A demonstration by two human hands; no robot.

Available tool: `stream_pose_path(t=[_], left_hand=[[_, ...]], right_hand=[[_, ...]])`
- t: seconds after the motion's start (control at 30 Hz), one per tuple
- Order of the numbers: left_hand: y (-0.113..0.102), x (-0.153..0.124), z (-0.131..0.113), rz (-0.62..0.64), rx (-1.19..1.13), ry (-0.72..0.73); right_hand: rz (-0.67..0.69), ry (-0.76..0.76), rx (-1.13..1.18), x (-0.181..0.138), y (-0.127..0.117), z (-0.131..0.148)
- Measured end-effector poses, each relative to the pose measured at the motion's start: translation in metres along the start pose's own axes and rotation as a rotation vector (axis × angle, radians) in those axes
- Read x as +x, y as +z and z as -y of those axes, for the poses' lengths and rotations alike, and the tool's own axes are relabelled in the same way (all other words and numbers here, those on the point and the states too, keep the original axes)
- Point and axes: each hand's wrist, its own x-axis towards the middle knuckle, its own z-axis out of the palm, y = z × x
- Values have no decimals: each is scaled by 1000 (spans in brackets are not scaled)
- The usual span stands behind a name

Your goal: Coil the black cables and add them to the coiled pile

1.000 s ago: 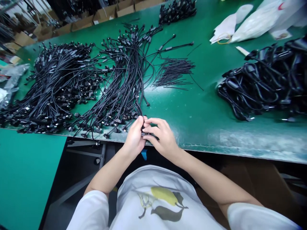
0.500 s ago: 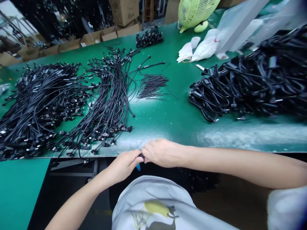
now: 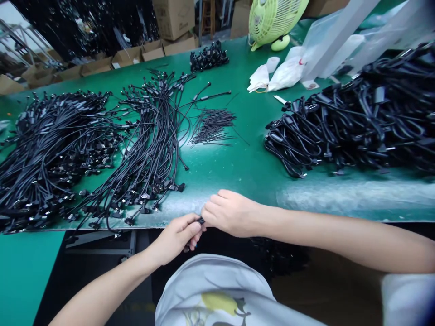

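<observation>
Both of my hands meet at the near edge of the green table (image 3: 238, 172). My left hand (image 3: 176, 235) is closed, pinching a short black cable (image 3: 200, 221) whose end shows between the two hands. My right hand (image 3: 229, 213) is curled over the same cable, knuckles up, fingers closed. Most of the cable is hidden under my hands. A fanned bunch of loose black cables (image 3: 152, 140) lies just beyond my left hand. Past it sits a small heap of thin black ties (image 3: 212, 124).
A large pile of black cables (image 3: 50, 145) covers the left of the table. A heap of coiled cables (image 3: 360, 122) fills the right. At the back are a small black bundle (image 3: 208, 56), white plastic bags (image 3: 288, 70), a green fan (image 3: 272, 18) and cardboard boxes (image 3: 173, 18).
My hands drew back from the loose cables to the table's near edge with one cable. The view has tilted up, showing the fan and boxes.
</observation>
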Motion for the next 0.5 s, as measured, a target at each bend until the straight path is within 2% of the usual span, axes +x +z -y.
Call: stream_pose_path(t=[0.07, 0.13, 0.2, 0.27, 0.37, 0.5], left_hand=[[1, 6, 5, -82, -180, 8], [-2, 11, 8, -200, -315, 48], [-5, 14, 7, -301, -439, 84], [-6, 16, 4, -339, -541, 109], [-4, 18, 2, -319, -622, 132], [-3, 18, 7, -306, -622, 186]], right_hand=[[80, 136, 164, 1, -5, -23], [127, 485, 207, -2, -10, -57], [138, 909, 92, -9, -10, -98], [189, 1152, -8, -18, -3, -134], [307, 1284, -31, -26, 14, -164], [368, 1328, -45, -27, 25, -159]])
